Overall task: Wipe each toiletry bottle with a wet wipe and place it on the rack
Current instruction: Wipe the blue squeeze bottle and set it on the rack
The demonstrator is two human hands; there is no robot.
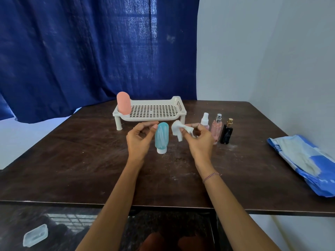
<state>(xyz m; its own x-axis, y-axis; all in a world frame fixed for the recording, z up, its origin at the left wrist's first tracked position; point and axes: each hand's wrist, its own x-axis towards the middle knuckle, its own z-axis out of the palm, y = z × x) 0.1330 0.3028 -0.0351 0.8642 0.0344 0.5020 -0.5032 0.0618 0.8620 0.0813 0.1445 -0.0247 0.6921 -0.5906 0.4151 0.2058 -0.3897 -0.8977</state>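
Head view. Teal squeeze bottle (160, 137) stands cap-down on counter (72, 160), centre frame, between the hands. Left hand (139, 137) half-curled beside its top, holding nothing (contact unclear). Right hand (199, 140) pinches crumpled wet wipe (178, 130).

Judgement: steady the bottle first, then wipe top to cap.

Rack (150, 110) just behind, pink bottle (123, 105) at its left end. Three spray bottles (216, 127) right of the wiping hand, easily knocked.

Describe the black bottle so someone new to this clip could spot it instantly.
Start at the white rack on the dark table. Right of it three small spray bottles stand together; the black bottle is rightmost, the only dark one, gold-capped.
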